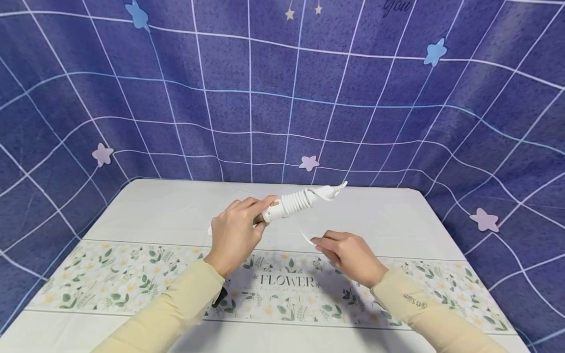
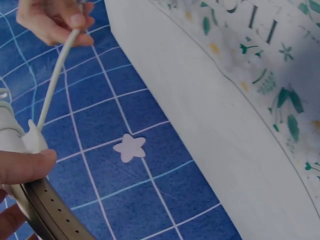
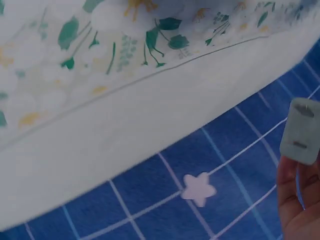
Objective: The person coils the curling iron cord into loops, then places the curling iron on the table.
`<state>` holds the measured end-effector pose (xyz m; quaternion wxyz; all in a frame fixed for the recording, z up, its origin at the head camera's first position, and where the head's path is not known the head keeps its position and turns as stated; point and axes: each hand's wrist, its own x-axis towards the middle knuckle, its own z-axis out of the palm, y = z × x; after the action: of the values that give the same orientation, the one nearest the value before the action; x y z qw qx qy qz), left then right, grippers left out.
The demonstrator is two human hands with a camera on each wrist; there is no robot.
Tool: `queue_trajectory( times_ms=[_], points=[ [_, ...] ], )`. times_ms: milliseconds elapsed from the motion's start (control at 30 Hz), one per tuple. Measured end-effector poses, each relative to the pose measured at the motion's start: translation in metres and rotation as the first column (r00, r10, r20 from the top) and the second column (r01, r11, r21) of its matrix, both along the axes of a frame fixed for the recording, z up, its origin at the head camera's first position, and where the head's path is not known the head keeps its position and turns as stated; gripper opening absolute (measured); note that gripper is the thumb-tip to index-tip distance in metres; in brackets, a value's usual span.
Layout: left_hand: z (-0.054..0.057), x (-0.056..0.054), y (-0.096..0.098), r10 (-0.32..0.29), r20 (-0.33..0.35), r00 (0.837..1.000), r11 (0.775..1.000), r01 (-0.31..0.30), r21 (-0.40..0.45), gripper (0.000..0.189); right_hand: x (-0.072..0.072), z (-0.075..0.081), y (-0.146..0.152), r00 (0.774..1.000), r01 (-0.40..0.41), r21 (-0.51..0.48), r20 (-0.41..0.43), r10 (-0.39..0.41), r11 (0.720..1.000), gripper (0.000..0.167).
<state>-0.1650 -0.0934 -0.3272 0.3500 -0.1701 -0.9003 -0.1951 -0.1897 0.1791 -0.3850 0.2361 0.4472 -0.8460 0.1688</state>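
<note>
A white hair straightener with a bronze barrel is held up over the table, slanting to the upper right. My left hand grips it round the barrel, thumb along its side. White cord is wound in several turns about the handle, and a ribbed white cord end sticks out beyond. My right hand pinches a loose stretch of cord, which runs up taut from the handle in the left wrist view. A pale rounded block with dark marks shows above fingers in the right wrist view.
The white table carries a floral band with the word FLOWER across it. Blue gridded cloth with stars hangs behind and at both sides. Something black shows beside the left sleeve.
</note>
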Motion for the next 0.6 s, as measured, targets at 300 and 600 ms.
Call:
queue_trajectory(
  times_ms=[300, 600],
  points=[
    [-0.005, -0.002, -0.002, 0.036, 0.037, 0.999, 0.998, -0.034, -0.051, 0.060, 0.021, 0.018, -0.014, 0.967, -0.056, 0.160, -0.237, 0.094, 0.985, 0.022],
    [-0.011, -0.001, -0.002, 0.025, -0.003, 1.000, 0.988, -0.026, -0.149, 0.057, 0.038, 0.046, -0.023, 0.934, -0.069, 0.253, -0.323, 0.152, 0.965, 0.019]
  ],
)
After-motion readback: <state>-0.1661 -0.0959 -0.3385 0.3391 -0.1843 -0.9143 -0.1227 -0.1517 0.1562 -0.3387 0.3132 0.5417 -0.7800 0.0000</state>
